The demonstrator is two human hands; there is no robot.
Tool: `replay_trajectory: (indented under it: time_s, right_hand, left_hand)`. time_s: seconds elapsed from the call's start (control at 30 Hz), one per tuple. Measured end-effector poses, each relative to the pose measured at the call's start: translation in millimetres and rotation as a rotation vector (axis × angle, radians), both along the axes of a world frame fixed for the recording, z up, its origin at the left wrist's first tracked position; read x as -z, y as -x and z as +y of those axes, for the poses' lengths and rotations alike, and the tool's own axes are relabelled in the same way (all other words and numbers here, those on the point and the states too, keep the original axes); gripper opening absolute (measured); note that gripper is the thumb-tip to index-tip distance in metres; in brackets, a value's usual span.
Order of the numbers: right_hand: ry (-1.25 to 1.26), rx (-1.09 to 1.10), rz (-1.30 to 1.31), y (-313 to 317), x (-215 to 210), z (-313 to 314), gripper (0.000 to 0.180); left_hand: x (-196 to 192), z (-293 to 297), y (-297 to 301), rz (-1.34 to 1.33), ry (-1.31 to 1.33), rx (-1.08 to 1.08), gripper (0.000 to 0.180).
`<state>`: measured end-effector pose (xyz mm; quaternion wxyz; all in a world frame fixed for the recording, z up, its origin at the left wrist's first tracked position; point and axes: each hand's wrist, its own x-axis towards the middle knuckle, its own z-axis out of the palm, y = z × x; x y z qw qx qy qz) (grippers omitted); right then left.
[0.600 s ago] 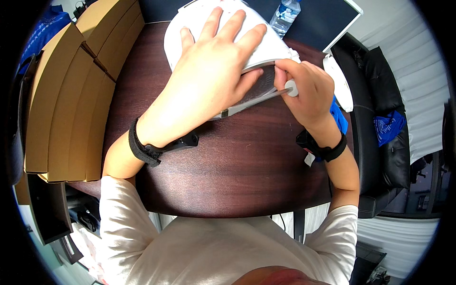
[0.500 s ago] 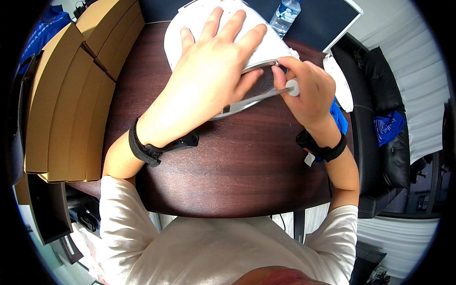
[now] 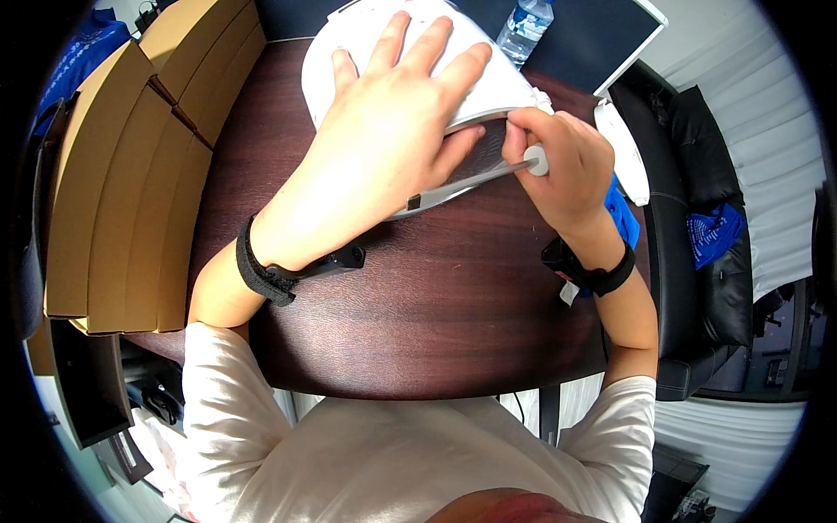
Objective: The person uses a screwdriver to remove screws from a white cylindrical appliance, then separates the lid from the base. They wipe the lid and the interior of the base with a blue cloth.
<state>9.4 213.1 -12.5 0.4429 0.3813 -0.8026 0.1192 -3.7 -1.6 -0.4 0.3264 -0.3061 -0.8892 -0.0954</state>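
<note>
A white, round-edged object (image 3: 488,83) with a grey rim lies at the far side of the dark wooden table; I cannot tell its kind. My left hand (image 3: 401,113) lies flat on top of it, fingers spread, thumb over the near rim. At its right edge my right hand (image 3: 567,161) is closed, thumb and forefinger pinched together by the rim. A long thin grey tool (image 3: 466,185) with a white round end and a dark tip is held in this hand, slanting toward my left wrist. What the fingertips pinch is hidden.
Brown cardboard boxes (image 3: 131,200) stand along the left side of the table (image 3: 418,322). A water bottle (image 3: 525,30) stands beyond the white object, before a dark panel (image 3: 593,44). A blue cloth or bag (image 3: 621,218) lies behind my right wrist. A black sofa (image 3: 680,218) is at the right.
My right thumb and forefinger have closed further; the small metal piece between them no longer shows. The grey tool has turned slightly. The left hand has stayed in place.
</note>
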Motion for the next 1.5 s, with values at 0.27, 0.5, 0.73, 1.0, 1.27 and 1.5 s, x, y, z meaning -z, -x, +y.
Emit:
replay_trajectory:
  time_s: [0.27,0.5,0.73,1.0,1.27,1.5]
  right_hand:
    - [0.018,-0.044,-0.104,-4.8,-4.6,6.4,0.036]
    - [0.547,0.199,-0.302,14.5,10.7,51.8,0.011]
    - [1.049,0.196,-1.195,77.9,63.5,108.9,0.009]
    - [1.002,0.340,-1.348,91.6,87.7,115.2,0.012]
    - [1.105,0.233,-1.360,79.5,88.2,111.1,0.012]
    - [1.120,0.151,-1.394,51.6,82.0,109.3,0.020]
  left_hand:
    - [22.1,-5.0,22.8,0.132,0.019,-0.001,0.065]
    - [-6.3,0.1,-5.0,-0.037,0.004,0.034,0.062]
    - [-5.6,3.6,-3.9,-0.030,-0.029,0.020,0.060]
    - [-8.0,2.7,-5.3,-0.022,-0.018,0.038,0.060]
    - [-7.9,0.0,-5.1,-0.029,-0.013,0.045,0.061]
    - [-4.6,-8.4,4.3,-0.027,0.030,0.069,0.063]
